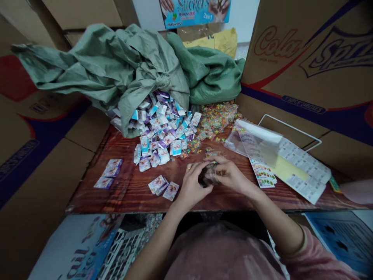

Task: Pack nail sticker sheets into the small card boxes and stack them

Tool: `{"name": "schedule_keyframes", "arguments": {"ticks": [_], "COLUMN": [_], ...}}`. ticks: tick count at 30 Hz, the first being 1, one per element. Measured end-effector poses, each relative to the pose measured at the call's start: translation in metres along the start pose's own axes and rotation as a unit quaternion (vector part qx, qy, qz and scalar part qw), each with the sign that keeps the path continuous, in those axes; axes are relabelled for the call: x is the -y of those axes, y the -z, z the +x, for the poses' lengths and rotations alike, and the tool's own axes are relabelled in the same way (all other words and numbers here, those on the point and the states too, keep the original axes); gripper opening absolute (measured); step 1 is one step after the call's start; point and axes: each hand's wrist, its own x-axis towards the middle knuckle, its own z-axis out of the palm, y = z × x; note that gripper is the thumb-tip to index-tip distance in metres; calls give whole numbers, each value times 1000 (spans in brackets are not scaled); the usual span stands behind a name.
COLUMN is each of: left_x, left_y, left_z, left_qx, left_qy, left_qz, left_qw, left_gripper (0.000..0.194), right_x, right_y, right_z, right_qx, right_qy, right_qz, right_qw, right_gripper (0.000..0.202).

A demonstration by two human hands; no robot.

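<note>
My left hand and my right hand meet over the front middle of the table. Both are closed around a shiny, see-through plastic piece, which looks dark and is blurred; its kind I cannot make out. Left of my left hand lie a few small printed boxes, white and purple with a hand picture. Beyond my hands spreads a heap of such small boxes. Beside that heap are many tiny clear packets with colourful bits.
A grey-green sack and a darker green sack stand behind the heaps. More boxes lie at left. Clear plastic bags, sticker sheets and printed card sheets lie at right. Large cartons flank the wooden table.
</note>
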Motion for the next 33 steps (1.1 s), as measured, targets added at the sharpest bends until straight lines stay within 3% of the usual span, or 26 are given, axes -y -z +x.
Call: {"name": "schedule_keyframes", "arguments": {"ticks": [4,8,15,26,30,33], "left_x": [2,3,9,13,16,16], "left_y": [0,2,2,-3,-4,-3], "left_z": [1,1,-3,-5,1,16], "left_qx": [-22,-47,-37,-53,-89,-112], "left_qy": [16,63,118,115,130,179], "left_qz": [2,-25,-132,-147,-195,-271], "left_qw": [1000,997,983,981,968,939], "left_gripper": [58,59,60,60,59,60], "right_x": [-1,0,1,-2,39,91], "right_y": [2,4,1,-5,-5,0], "right_z": [0,-2,0,0,-4,-18], "right_qx": [-41,-100,-199,-275,-287,-198], "right_qy": [-18,-59,-70,-123,-155,-126], "right_qz": [-15,47,142,206,273,260], "right_qw": [999,992,967,931,905,937], "right_gripper": [15,15,15,18,17,25]}}
